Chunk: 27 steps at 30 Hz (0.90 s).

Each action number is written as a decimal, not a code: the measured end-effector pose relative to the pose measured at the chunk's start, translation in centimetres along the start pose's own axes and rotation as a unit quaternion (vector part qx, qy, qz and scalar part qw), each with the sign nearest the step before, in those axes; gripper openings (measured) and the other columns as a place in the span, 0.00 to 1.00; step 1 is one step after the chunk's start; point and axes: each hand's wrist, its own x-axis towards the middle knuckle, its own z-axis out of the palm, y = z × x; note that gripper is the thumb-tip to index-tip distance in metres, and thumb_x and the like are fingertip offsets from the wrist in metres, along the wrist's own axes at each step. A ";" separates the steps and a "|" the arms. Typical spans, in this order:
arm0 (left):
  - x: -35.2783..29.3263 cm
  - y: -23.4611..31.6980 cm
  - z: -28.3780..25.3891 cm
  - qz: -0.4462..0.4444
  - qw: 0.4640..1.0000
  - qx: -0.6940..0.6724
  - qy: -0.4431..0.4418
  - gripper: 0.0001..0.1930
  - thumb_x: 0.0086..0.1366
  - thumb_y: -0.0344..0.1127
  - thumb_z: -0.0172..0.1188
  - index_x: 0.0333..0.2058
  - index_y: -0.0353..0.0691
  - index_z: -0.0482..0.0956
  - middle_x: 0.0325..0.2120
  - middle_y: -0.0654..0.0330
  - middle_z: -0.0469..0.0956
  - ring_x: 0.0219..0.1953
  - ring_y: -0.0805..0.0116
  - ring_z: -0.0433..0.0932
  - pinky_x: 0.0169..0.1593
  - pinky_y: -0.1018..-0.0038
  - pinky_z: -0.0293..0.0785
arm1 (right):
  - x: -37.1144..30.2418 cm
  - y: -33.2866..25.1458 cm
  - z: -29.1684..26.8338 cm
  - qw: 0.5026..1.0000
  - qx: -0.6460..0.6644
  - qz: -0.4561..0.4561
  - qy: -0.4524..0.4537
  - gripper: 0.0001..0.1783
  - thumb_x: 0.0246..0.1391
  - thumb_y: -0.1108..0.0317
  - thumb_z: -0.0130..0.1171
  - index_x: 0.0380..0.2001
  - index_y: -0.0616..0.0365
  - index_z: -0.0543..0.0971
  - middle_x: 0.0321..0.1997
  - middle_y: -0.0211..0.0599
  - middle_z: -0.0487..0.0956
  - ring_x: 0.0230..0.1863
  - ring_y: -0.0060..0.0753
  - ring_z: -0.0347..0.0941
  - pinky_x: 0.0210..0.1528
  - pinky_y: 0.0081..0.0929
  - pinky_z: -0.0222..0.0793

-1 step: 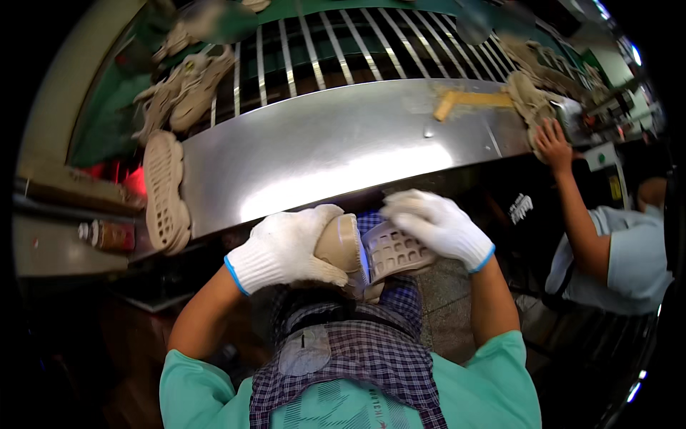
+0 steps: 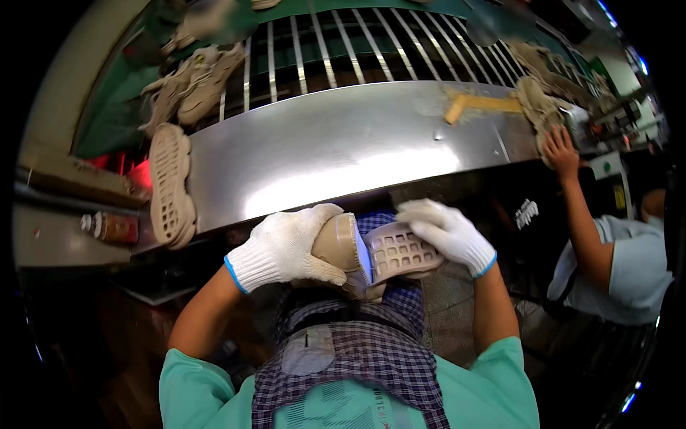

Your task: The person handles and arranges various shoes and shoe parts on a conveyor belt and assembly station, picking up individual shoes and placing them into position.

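Note:
My left hand (image 2: 286, 250), in a white knit glove with a blue cuff, grips the upper of a beige shoe (image 2: 341, 247) held close to my chest. On the other side, my right hand (image 2: 446, 232), gloved the same way, presses on the shoe's grid-patterned beige sole (image 2: 400, 254), which faces right and up. A thin blue-white edge shows where sole and upper meet. The shoe hangs just below the front edge of the steel table (image 2: 343, 154), above my checked apron (image 2: 357, 357).
A loose beige sole (image 2: 170, 186) lies tread-up at the table's left end. Beige shoes (image 2: 193, 82) sit on the barred conveyor (image 2: 343, 46) behind. A yellow-handled brush (image 2: 479, 106) rests at the right. A co-worker's hand (image 2: 559, 150) touches a shoe there. A bottle (image 2: 111, 227) lies at the left.

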 end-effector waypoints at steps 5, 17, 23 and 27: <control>0.0 -6.0 1.9 0.024 0.993 -0.088 0.070 0.50 0.51 0.67 0.77 0.66 0.42 0.74 0.54 0.47 0.84 0.57 0.50 0.84 0.62 0.61 0.79 | -2.0 11.3 13.5 0.939 0.296 0.129 0.123 0.34 0.63 0.72 0.55 0.73 0.64 0.70 0.75 0.46 0.72 0.75 0.41 0.67 0.77 0.35 0.62; 9.6 -2.2 5.1 0.208 0.891 -0.286 0.283 0.15 0.75 0.39 0.58 0.50 0.33 0.84 0.48 0.49 0.86 0.51 0.58 0.85 0.56 0.67 0.81 | -2.1 -6.1 3.7 0.980 0.058 -0.190 -0.008 0.41 0.43 0.52 0.82 0.56 0.61 0.76 0.58 0.51 0.77 0.62 0.52 0.75 0.67 0.48 0.70; -1.2 -1.4 12.3 0.279 0.882 -0.192 0.326 0.43 0.51 0.47 0.84 0.60 0.31 0.76 0.54 0.44 0.76 0.53 0.48 0.83 0.56 0.60 0.83 | -3.1 -0.5 7.0 0.970 0.029 -0.212 0.115 0.50 0.31 0.57 0.90 0.56 0.59 0.72 0.55 0.50 0.75 0.59 0.54 0.74 0.61 0.50 0.74; -1.1 -1.7 14.2 0.160 0.913 -0.220 0.303 0.38 0.50 0.45 0.86 0.52 0.30 0.75 0.48 0.47 0.78 0.44 0.57 0.85 0.45 0.66 0.85 | -2.9 -0.3 8.3 0.973 -0.021 -0.197 0.121 0.50 0.30 0.53 0.91 0.54 0.58 0.72 0.55 0.50 0.74 0.55 0.51 0.76 0.53 0.47 0.78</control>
